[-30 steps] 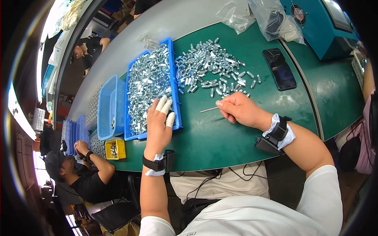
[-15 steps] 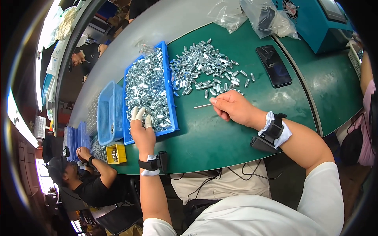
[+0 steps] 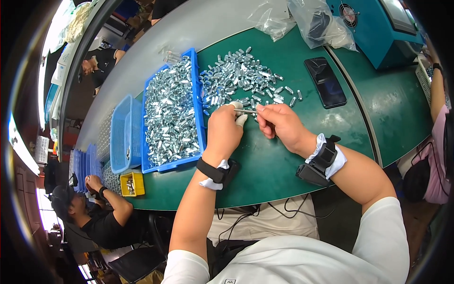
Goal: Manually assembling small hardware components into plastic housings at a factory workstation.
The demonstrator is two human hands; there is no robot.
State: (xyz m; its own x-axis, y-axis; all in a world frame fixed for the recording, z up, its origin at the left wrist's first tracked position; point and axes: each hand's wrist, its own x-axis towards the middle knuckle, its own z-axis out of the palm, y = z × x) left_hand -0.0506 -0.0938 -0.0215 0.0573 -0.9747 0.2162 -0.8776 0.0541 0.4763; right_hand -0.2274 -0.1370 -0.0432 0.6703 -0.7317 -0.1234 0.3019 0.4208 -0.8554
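My right hand (image 3: 283,124) pinches a thin metal rod (image 3: 246,111) between thumb and fingers, its free end pointing left. My left hand (image 3: 226,128), with white finger covers, is closed around that end; whatever its fingertips grip is hidden. Both hands are above the green mat, just in front of a loose pile of shiny hexagonal metal pieces (image 3: 246,71). To the left, a blue tray (image 3: 200,111) is filled with the same kind of small metal pieces (image 3: 170,113).
A black phone (image 3: 326,83) lies right of the pile. Clear plastic bags (image 3: 317,23) and a teal machine (image 3: 378,33) stand at the back. A light blue basket (image 3: 124,137) and a yellow box (image 3: 132,183) sit on the left. Co-workers (image 3: 104,213) are nearby.
My left hand has left the blue tray and moved right to the rod's end, its fingers now closed. My right hand stays nearly in place, still holding the rod.
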